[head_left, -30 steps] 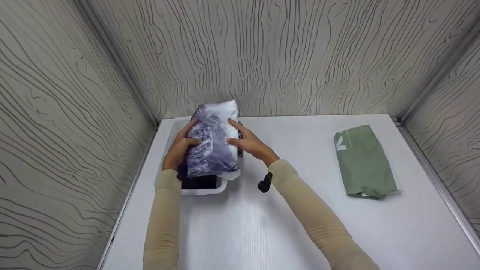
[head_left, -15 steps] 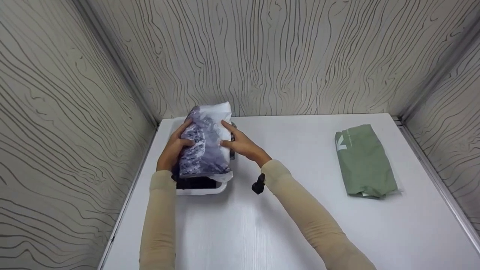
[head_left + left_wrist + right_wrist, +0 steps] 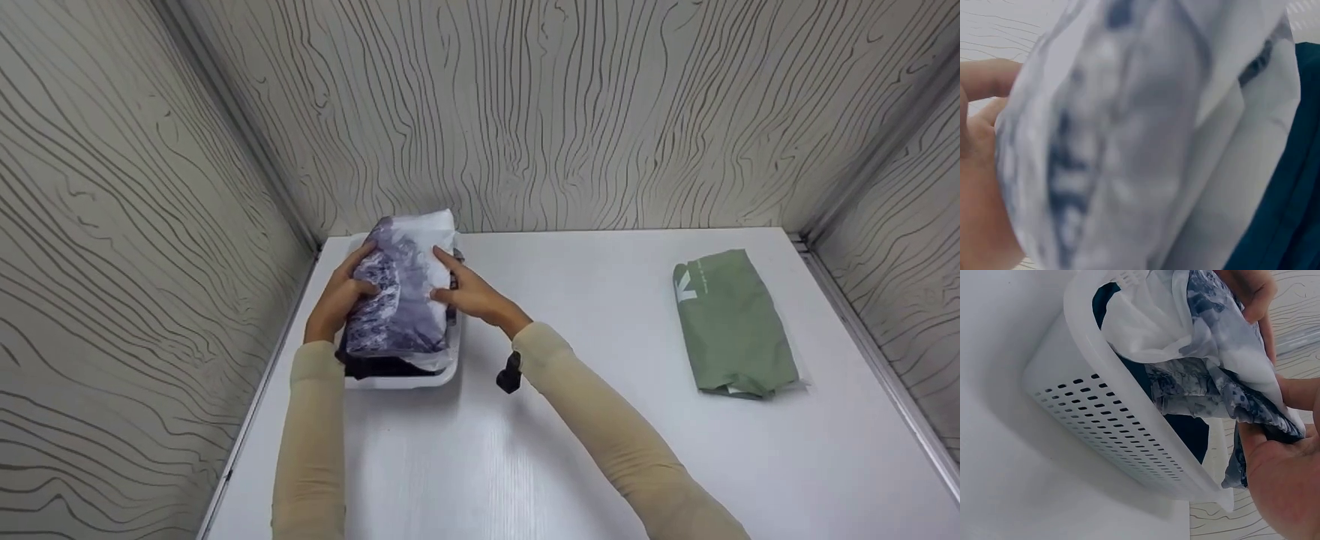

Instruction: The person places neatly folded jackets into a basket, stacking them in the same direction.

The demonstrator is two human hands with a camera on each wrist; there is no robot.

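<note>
A folded garment with a blue-grey and white print (image 3: 401, 300) is held over a white perforated basket (image 3: 420, 381). My left hand (image 3: 339, 298) grips its left edge, thumb on top. At the opposite edge, my right hand (image 3: 476, 296) pinches it between thumb and fingers. The right wrist view has the garment (image 3: 1224, 343) at the basket's rim (image 3: 1123, 382), its layers loose below; whether it touches the contents I cannot tell. Dark blue cloth (image 3: 1193, 436) lies inside the basket. Close up in the left wrist view, the garment (image 3: 1123, 135) is blurred and hides most of the basket.
A folded green garment (image 3: 735, 330) with white lettering lies on the white table (image 3: 570, 450) at the right, apparently in clear wrapping. Wood-patterned panels (image 3: 525, 112) stand along the back and both sides. The basket is near the back left corner.
Both hands have shifted left and slightly lower with the printed garment, bringing it more squarely over the basket. The green garment has stayed where it was.
</note>
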